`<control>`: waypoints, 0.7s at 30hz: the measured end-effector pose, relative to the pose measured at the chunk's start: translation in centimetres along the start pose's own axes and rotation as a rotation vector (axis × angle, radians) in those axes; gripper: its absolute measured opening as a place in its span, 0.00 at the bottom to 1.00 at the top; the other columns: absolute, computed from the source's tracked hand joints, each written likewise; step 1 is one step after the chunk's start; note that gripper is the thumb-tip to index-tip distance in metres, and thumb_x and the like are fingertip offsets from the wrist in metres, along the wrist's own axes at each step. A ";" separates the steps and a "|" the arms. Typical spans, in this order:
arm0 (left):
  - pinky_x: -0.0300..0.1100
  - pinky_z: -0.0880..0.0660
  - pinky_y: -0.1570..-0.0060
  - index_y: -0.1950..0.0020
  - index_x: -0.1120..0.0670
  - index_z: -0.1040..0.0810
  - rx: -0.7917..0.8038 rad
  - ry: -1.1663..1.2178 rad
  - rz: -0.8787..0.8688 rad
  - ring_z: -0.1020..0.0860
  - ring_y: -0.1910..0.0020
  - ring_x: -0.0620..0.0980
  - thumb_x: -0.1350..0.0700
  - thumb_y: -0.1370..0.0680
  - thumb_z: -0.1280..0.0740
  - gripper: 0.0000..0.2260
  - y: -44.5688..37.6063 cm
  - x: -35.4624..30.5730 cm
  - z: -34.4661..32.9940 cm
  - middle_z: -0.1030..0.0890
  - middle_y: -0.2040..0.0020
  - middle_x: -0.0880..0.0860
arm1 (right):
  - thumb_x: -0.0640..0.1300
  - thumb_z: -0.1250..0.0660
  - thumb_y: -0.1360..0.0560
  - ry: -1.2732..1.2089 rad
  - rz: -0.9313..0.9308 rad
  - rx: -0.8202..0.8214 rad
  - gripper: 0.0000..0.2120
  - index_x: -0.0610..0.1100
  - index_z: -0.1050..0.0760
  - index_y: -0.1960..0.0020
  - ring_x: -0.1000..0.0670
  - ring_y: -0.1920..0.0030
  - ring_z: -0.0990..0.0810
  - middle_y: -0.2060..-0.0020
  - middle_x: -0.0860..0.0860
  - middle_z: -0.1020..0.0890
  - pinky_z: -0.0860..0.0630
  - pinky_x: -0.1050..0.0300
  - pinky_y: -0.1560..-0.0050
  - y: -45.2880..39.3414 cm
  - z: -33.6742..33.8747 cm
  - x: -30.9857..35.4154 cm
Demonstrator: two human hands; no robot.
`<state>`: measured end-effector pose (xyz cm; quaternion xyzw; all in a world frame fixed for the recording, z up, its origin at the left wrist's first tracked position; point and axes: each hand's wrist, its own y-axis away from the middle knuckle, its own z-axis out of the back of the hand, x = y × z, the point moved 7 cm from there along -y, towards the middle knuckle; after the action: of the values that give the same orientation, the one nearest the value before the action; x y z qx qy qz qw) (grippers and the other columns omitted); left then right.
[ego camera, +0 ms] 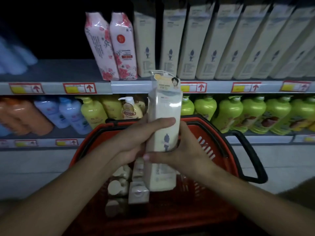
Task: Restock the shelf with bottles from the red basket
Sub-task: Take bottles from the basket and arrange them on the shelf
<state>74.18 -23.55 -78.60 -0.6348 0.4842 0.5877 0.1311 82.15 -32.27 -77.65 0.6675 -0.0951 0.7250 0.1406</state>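
Both hands, left (136, 138) & right (184, 150), clamped on cream bottle (163, 126) above red basket (219, 138). Recommend: keep upright, slot into upper-shelf (56, 70) gap, label outward.

- The cream bottle (163, 126) looks like smooth plastic with a glossy clear sleeve near its top.
- The red basket (213, 150) is slotted hard plastic with a matt black handle (250, 155).
- The pink floral bottles (112, 46) are shiny, film-wrapped.
- The green bottles (255, 113) are glossy plastic.
- The shelf (56, 70) is matt grey, its make unclear.
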 end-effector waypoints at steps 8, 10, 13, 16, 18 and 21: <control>0.53 0.18 0.48 0.37 0.57 0.19 -0.108 0.110 -0.075 0.15 0.47 0.57 0.47 0.32 0.22 0.27 0.1 -0.4 -0.7 0.15 0.43 0.61 | 0.53 0.17 0.34 0.003 -0.006 -0.021 0.29 0.57 0.22 0.36 0.50 0.45 0.13 0.46 0.52 0.13 0.15 0.53 0.49 0.3 2.8 -1.4; 0.54 0.18 0.45 0.34 0.60 0.22 -0.132 0.152 -0.115 0.16 0.46 0.58 0.47 0.31 0.24 0.30 0.2 -0.8 -1.3 0.16 0.41 0.63 | 0.50 0.20 0.31 -0.033 -0.044 0.069 0.27 0.55 0.23 0.33 0.45 0.43 0.14 0.44 0.47 0.14 0.16 0.45 0.44 -0.2 3.8 -1.4; 0.52 0.19 0.47 0.31 0.61 0.25 -0.151 0.173 -0.180 0.16 0.46 0.57 0.48 0.29 0.22 0.31 -0.3 -1.1 -2.6 0.15 0.42 0.61 | 0.49 0.19 0.30 0.001 -0.030 0.092 0.27 0.53 0.22 0.34 0.45 0.42 0.14 0.43 0.47 0.14 0.18 0.41 0.41 -0.3 5.5 -0.9; 0.48 0.18 0.49 0.35 0.55 0.20 -0.151 0.068 -0.262 0.15 0.46 0.54 0.48 0.29 0.23 0.24 -1.1 -1.7 -4.0 0.14 0.43 0.56 | 0.47 0.17 0.33 -0.023 -0.002 0.035 0.27 0.53 0.20 0.36 0.45 0.44 0.14 0.46 0.47 0.13 0.16 0.47 0.45 0.3 7.4 0.0; 0.42 0.18 0.50 0.40 0.46 0.17 -0.174 -0.150 -0.343 0.14 0.46 0.48 0.44 0.29 0.24 0.19 -1.3 -2.2 -5.0 0.13 0.45 0.48 | 0.44 0.17 0.34 -0.037 -0.014 -0.021 0.27 0.52 0.20 0.37 0.45 0.47 0.13 0.48 0.45 0.13 0.16 0.49 0.49 0.7 8.8 0.1; 0.34 0.20 0.53 0.46 0.37 0.16 -0.179 -0.322 -0.440 0.15 0.48 0.41 0.45 0.27 0.23 0.11 -1.3 -2.8 -6.9 0.13 0.47 0.41 | 0.40 0.17 0.33 0.015 -0.042 -0.067 0.28 0.49 0.21 0.36 0.41 0.48 0.14 0.47 0.44 0.14 0.17 0.42 0.46 1.5 11.1 0.4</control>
<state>79.93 -26.70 -74.80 -0.6321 0.2538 0.6789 0.2742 92.08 -37.22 -76.17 0.6589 -0.1041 0.7232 0.1787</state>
